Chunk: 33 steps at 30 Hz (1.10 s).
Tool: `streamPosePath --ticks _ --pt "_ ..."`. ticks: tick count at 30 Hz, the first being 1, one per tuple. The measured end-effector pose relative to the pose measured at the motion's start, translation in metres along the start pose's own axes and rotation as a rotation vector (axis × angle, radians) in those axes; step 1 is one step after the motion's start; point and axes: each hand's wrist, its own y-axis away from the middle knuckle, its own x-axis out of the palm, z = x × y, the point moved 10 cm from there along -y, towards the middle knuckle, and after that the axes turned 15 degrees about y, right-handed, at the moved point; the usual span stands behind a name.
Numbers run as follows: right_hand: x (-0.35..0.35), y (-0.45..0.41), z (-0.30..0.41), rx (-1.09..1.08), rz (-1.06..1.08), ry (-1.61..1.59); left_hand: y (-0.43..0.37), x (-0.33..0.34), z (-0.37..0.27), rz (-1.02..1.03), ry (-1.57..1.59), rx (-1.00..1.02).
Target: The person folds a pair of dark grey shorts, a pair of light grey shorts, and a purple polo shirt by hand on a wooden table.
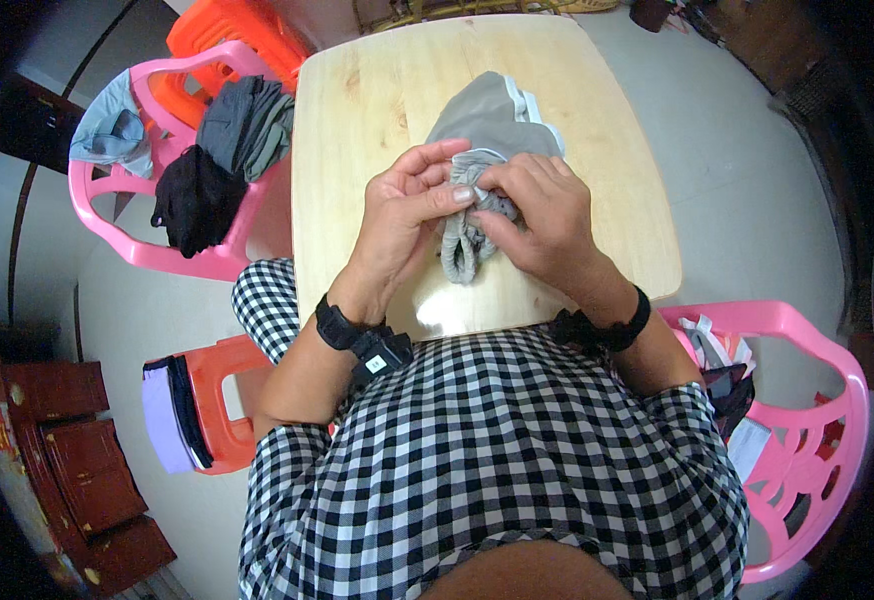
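A grey garment with white trim (pixel 486 112), possibly shorts, lies on the light wooden table (pixel 362 97). Its gathered elastic band (pixel 458 255) is bunched at the end nearest me and forms a small loop. My left hand (pixel 411 191) pinches the left side of this bunched cloth, thumb on top. From the right, my right hand (pixel 542 206) grips the same bunch, with its thumb and fingertips close to my left thumb. The fingers hide part of the folds. Beyond my hands the garment's wider, trimmed part is spread on the tabletop.
On the left, a pink plastic chair (pixel 137 251) bears dark folded clothes (pixel 238 124), a black cloth (pixel 198 201) and light-blue denim (pixel 111 131). A red-orange stool (pixel 219 375) holds folded lavender cloth (pixel 163 420). Another pink chair (pixel 849 420) with assorted items stands at the right.
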Motion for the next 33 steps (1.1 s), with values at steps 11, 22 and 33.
streamPosePath --ticks 11,22,33 --pt "-0.024 -0.007 -0.012 0.111 -0.22 0.146 0.01 0.053 -0.017 0.107 -0.426 0.338" --pt "-0.028 -0.013 -0.017 0.064 -0.13 0.033 0.008 0.045 -0.037 0.018 -0.477 0.571" --pt "-0.029 -0.026 0.002 -0.312 -0.06 0.368 0.005 0.039 -0.039 -0.012 -0.35 0.42"
